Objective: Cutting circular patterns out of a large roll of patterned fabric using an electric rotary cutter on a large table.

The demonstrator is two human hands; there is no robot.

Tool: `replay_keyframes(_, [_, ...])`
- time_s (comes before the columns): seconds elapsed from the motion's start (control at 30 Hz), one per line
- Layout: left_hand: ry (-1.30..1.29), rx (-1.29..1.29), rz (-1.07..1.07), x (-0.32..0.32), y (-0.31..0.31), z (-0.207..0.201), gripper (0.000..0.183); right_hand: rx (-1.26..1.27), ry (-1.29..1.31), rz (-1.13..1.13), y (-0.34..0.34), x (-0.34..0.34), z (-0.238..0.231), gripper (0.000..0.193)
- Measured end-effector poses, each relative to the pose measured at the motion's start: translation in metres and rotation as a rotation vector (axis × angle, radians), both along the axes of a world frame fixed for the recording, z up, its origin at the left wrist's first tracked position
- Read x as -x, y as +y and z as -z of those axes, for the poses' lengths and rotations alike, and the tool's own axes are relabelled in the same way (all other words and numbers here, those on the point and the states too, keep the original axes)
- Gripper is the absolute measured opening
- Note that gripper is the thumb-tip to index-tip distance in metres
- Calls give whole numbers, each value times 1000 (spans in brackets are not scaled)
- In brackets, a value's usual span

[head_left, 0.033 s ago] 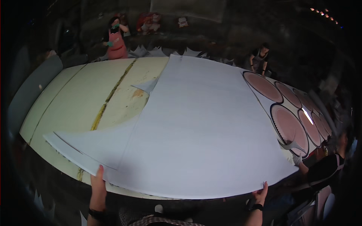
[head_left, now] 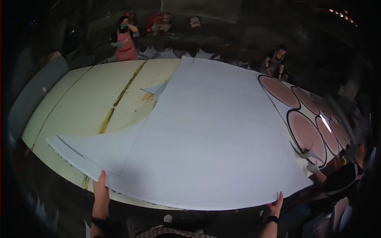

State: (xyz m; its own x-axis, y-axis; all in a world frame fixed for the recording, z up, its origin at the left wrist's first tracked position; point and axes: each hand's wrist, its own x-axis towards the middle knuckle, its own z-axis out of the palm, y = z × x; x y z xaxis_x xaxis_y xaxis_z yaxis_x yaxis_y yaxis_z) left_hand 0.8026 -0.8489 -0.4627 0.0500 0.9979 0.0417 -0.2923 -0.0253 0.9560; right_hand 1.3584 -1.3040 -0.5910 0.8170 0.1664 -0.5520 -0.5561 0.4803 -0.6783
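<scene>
A large, pale white sheet (head_left: 210,131) lies across the long table, its near edge reaching over the table's front. At that edge, on the left, my left hand (head_left: 101,188) holds the sheet with the thumb on top and the fingers hidden underneath. Farther right along the same edge, my right hand (head_left: 276,203) pinches the sheet near its right corner, part of its fingers below it. A curved piece is gone from the sheet's left side, leaving a pointed strip with a thin dark slit. Both wrists wear dark bands.
Bare cream tabletop (head_left: 75,103) with a yellowish seam shows at left. Several round pink mats (head_left: 305,131) with dark borders lie at right. A gloved co-worker's hand (head_left: 312,168) is beside them. Two people stand along the far side. Pointed white scraps (head_left: 158,53) are heaped behind the table.
My left hand and the sheet's near left edge have shifted slightly left and up. The view has moved a little. Both hands keep their hold.
</scene>
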Motion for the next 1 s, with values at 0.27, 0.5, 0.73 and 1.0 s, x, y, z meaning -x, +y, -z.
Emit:
replay_keyframes(0.27, [252, 192, -143, 65, 75, 94, 47, 155, -30, -123, 44, 51, 16, 29])
replay_keyframes(0.5, [328, 293, -159, 57, 78, 146, 48, 289, -330, -359, 63, 40, -31, 33])
replay_keyframes(0.73, [-71, 443, -75, 63, 33, 134, 51, 353, -547, -590, 88, -16, -75, 35])
replay_keyframes(1.0, [-179, 438, 337, 93, 130, 76, 25, 287, -429, -458, 87, -89, -90, 35])
